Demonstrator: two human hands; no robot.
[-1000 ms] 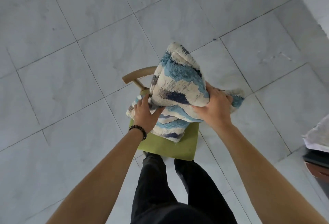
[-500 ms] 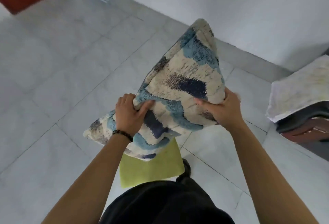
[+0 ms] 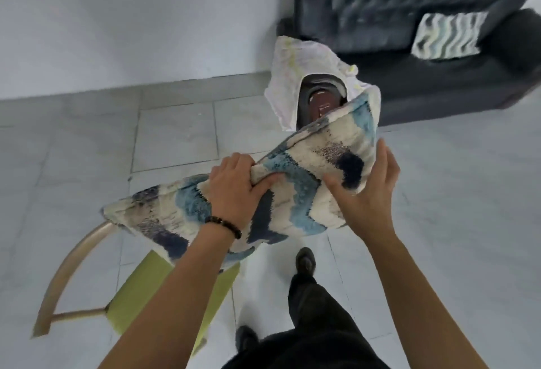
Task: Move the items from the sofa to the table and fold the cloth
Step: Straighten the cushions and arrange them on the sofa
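Note:
I hold a blue, navy and cream patterned cushion (image 3: 307,181) in the air in front of me. My left hand (image 3: 234,190) grips a fold of its upper edge, with the thumb pressed into the fabric. My right hand (image 3: 366,193) cups its right corner, fingers behind and thumb in front. Ahead at the upper right stands a dark sofa (image 3: 409,46) with a zigzag-patterned cushion (image 3: 448,34) on its seat. A white cloth (image 3: 295,72) is draped over the sofa's left arm.
A wooden chair with a green seat (image 3: 146,289) stands on the grey tiled floor at the lower left, under the held cushion. A white wall runs along the upper left. My legs and shoes (image 3: 304,263) are below the cushion.
I lifted the cushion off the green chair and turned right; the sofa has come fully into view. The cushion has tipped from near upright to lying more flat across my hands.

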